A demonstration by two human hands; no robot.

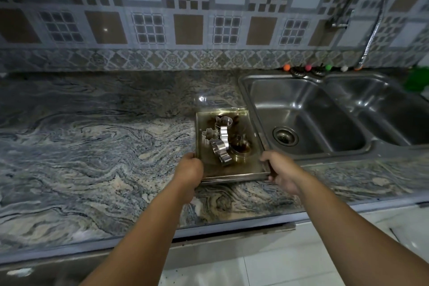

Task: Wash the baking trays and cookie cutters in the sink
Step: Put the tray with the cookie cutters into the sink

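Note:
A shiny metal baking tray (251, 165) with dark brown stains sits on the marble counter just left of the sink. Several metal cookie cutters (221, 141) lie in it, one flower-shaped. My left hand (189, 170) grips the tray's near left corner. My right hand (278, 172) grips its near right corner, fingers curled over the rim. The tray's right edge overlaps the rim of the steel double sink (308, 160). Whether more than one tray is stacked there is unclear.
The sink's left basin (301, 109) has a drain (285, 136); a second basin (380, 104) lies to its right. A flexible tap (376, 18) arches above. Small coloured knobs (308, 67) line the sink's back edge. Patterned marble counter (92, 146) stretches left.

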